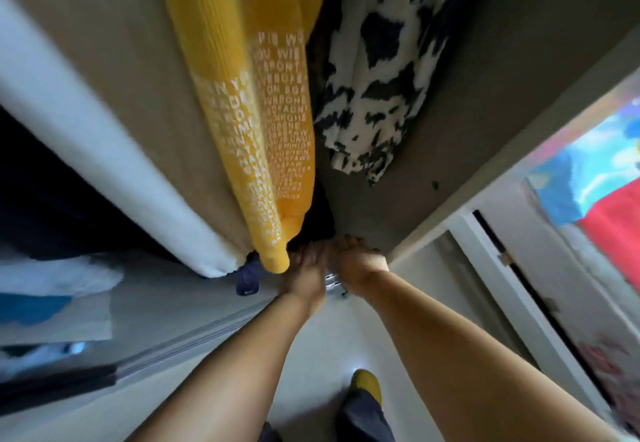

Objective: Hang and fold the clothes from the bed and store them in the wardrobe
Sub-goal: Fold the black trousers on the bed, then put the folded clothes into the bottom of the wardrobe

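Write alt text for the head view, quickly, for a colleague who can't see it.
Both hands, left hand and right hand, reach together into the wardrobe beneath a hanging yellow garment with white lettering. A black-and-white patterned garment hangs beside it; what the fingers hold is hidden.

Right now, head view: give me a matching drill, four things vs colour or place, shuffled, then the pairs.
Things:
1. lettered garment
2. patterned garment
3. left hand
4. shoe

Colour or place:
A. black and white blotches, hanging right of the lettered one
B. yellow toe, on the floor between the forearms
C. yellow with white lettering, hanging in the wardrobe
D. raised at the bottom end of the hanging clothes, close beside the right hand

Pairs: 1-C, 2-A, 3-D, 4-B
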Demonstrator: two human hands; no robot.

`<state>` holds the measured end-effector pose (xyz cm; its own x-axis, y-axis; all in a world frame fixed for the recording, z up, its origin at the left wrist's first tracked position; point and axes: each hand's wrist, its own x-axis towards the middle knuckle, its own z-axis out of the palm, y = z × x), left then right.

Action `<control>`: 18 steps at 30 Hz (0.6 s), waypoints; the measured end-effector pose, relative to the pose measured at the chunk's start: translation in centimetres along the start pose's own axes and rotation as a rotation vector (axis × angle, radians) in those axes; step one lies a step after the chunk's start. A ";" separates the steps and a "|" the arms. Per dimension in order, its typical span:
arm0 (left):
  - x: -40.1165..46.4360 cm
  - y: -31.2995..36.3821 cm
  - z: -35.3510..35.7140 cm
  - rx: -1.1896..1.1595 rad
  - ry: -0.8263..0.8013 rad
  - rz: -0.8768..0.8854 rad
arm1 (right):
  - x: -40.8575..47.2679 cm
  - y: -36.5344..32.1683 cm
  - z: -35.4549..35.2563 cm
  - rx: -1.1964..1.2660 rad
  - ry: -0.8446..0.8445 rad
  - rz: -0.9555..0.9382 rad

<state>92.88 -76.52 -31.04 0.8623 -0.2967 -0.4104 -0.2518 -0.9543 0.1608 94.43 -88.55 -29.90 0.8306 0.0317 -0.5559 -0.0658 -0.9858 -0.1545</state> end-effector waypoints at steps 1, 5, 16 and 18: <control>-1.5 0.2 -1.3 -0.001 0.001 -0.003 | -1.5 -0.4 -1.1 0.013 0.014 0.009; -5.9 -0.1 -6.0 -0.027 -0.094 -0.039 | -7.5 -2.2 -4.5 -0.030 0.034 0.029; -15.2 -1.2 -11.9 0.033 -0.124 0.102 | -21.1 -3.0 -4.7 0.116 0.075 0.296; -15.8 0.6 -13.2 0.055 -0.125 0.153 | -23.4 -2.3 -5.0 0.136 0.088 0.343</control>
<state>84.88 -71.95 -12.65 0.7520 -0.4370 -0.4935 -0.4022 -0.8973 0.1818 77.91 -87.89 -12.43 0.7916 -0.3168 -0.5225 -0.4165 -0.9054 -0.0820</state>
